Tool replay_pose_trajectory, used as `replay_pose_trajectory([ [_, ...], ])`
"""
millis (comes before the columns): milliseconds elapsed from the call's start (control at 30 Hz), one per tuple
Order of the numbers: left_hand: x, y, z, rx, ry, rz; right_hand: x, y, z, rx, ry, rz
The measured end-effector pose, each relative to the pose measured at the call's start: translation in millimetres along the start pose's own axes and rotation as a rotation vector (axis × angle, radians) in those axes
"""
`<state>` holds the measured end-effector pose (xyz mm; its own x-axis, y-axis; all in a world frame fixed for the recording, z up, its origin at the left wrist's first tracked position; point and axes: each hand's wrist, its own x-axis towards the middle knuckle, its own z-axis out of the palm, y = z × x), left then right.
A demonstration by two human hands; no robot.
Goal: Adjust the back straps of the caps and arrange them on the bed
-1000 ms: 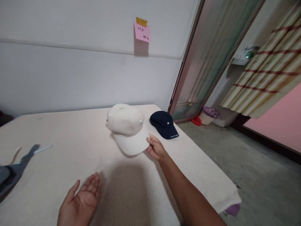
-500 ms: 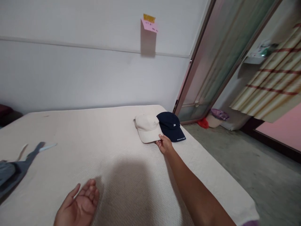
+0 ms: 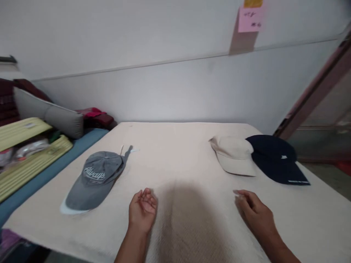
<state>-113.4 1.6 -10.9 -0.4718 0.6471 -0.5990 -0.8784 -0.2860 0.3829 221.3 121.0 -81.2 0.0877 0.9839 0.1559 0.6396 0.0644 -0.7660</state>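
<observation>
My left hand [image 3: 143,210] is palm up over the cream cloth [image 3: 175,157], fingers loosely curled and apart, holding nothing. To its left lies a grey cap [image 3: 95,179] with white lettering, on top of something pale blue that peeks out at its brim and strap. My right hand [image 3: 255,212] hovers with fingers parted and nothing in them, just below a beige cap [image 3: 234,155]. That cap rests against a navy cap [image 3: 274,157] at the right, its edge overlapping the navy one.
A grey cushion [image 3: 52,111], a yellow-green slatted container [image 3: 35,157] and dark red fabric [image 3: 100,118] lie at the left. Behind the cloth stands a white wall with a pink note [image 3: 249,19]. A framed door is at the right.
The view has swung left, bringing the whole grey cap into sight. My right hand has let go of the beige cap's brim and drawn back from it.
</observation>
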Motion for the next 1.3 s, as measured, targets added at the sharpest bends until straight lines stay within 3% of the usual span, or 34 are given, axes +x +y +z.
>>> replay_pose_trajectory([
  [100,4.1,31.7,-14.8,-0.041,0.048,0.125,-0.3,-4.3,-1.5,-0.071,-0.094,0.048],
  [300,9.5,101.5,-61.1,-0.085,0.239,0.335,9.4,-11.8,-1.8,-0.124,-0.061,0.07],
  [467,5.5,132.2,-93.3,-0.073,0.286,0.437,11.3,-10.9,-0.2,-0.148,-0.042,0.088],
  [733,14.3,139.6,-95.8,0.005,0.261,0.48,17.2,-6.7,2.5,-0.199,-0.016,0.111],
  [1033,20.3,131.8,-72.6,0.263,0.062,0.405,16.9,-4.7,2.5,-0.214,-0.006,0.093],
  [1167,24.2,127.0,-61.5,0.372,0.071,0.517,16.9,-2.7,2.9,-0.192,0.005,0.093],
  [1300,12.4,112.2,-47.9,0.401,0.001,0.614,16.0,-4.0,3.8,-0.17,0.017,0.106],
])
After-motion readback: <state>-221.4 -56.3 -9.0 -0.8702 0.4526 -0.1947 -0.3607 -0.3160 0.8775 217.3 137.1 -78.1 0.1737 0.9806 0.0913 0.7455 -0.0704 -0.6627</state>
